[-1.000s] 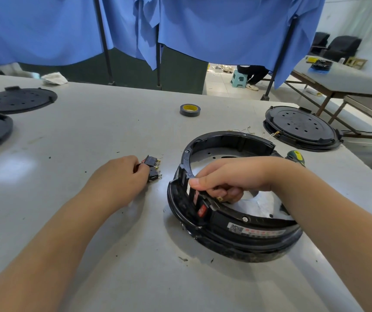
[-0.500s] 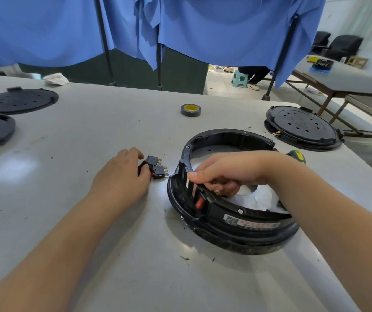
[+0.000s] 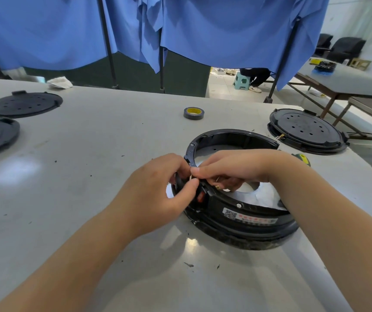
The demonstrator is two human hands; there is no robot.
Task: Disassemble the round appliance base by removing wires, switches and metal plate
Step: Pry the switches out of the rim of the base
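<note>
Two bare hands met at the near-left rim of one round black appliance base on the grey table. The left hand and right hand curled, pinching its rim by one red switch. Three black discs and one tape roll lay apart.

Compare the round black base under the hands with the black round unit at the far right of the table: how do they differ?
The round base is an open ring showing a metal plate; the right unit is closed by a perforated lid. Both hands, left hand and right hand, work on the base; the unit lies untouched. Both are black and round.
</note>
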